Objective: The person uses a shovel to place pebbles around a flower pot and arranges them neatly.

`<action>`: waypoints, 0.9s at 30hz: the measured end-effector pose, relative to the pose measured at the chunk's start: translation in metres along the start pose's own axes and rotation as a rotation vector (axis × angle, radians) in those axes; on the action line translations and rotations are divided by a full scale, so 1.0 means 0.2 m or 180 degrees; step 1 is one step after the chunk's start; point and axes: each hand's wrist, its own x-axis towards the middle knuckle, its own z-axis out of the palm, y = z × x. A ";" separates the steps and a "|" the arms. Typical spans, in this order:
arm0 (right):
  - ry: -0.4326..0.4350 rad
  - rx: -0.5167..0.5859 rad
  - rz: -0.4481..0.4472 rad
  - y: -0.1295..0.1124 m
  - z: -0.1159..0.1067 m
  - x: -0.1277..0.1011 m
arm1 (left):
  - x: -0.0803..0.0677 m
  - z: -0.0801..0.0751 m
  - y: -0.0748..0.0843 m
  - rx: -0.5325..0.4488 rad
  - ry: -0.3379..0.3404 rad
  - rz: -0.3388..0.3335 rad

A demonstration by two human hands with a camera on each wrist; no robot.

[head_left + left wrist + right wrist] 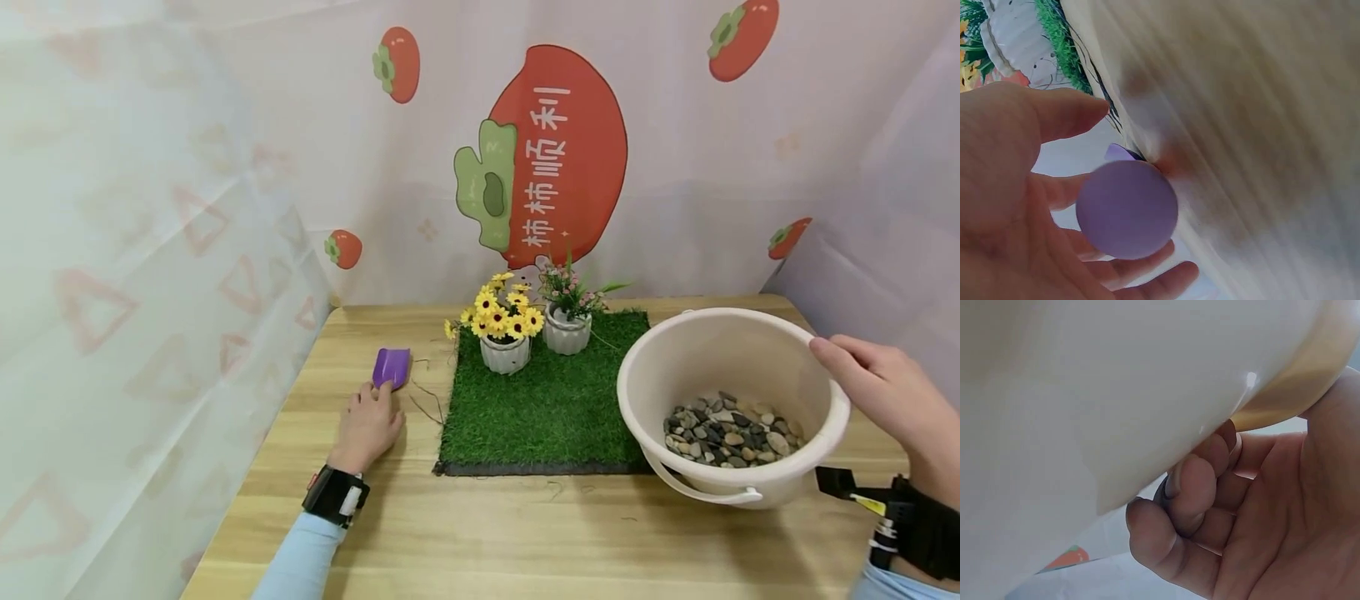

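My left hand (367, 425) is low over the left side of the table, at a small purple scoop (392, 367). In the left wrist view, the round end of the scoop's handle (1127, 209) shows between thumb and fingers; the thumb stands apart from it and the fingers reach along its far side. My right hand (888, 387) grips the rim of a cream bucket (637, 400), thumb over the edge and fingers curled under it, as the right wrist view shows. Inside the bucket lie many pebbles (731, 429). Its handle (697, 492) hangs down in front.
A green turf mat (540, 417) lies mid-table, its right part behind the bucket. On its back edge stand a pot of yellow flowers (504, 350) and a pot of pink flowers (567, 329). Printed cloth walls (675, 233) enclose the wooden table (480, 542) at back and sides.
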 end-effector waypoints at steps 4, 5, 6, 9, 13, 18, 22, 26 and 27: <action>-0.0025 -0.0019 -0.0021 -0.01 0.00 0.01 | -0.02 -0.01 -0.01 -0.0027 -0.0072 -0.0075; -0.0021 -0.0016 -0.0033 -0.01 -0.01 0.01 | -0.02 0.00 -0.01 -0.0019 -0.0073 -0.0071; -0.0005 -0.0017 -0.0044 -0.01 -0.01 0.01 | -0.02 0.00 -0.02 -0.0007 -0.0069 -0.0064; -0.0009 -0.0035 -0.0040 0.00 -0.01 0.01 | -0.02 0.00 -0.02 0.0049 -0.0056 -0.0064; -0.0080 -0.0040 0.0023 0.00 0.00 0.00 | -0.02 -0.01 -0.03 0.0118 -0.0075 -0.0025; -0.0159 -0.0039 0.0130 0.00 0.01 0.00 | -0.02 -0.02 -0.05 0.0103 -0.0186 -0.0062; -0.0149 0.0007 0.0125 0.01 0.00 0.00 | 0.00 -0.03 -0.06 0.0073 -0.0145 -0.0096; -0.0111 0.0028 0.0090 0.00 0.00 0.00 | 0.01 -0.05 -0.08 0.0077 -0.0095 -0.0106; -0.0098 0.0020 0.0078 0.00 0.00 0.00 | 0.02 -0.05 -0.08 0.0083 -0.0097 -0.0112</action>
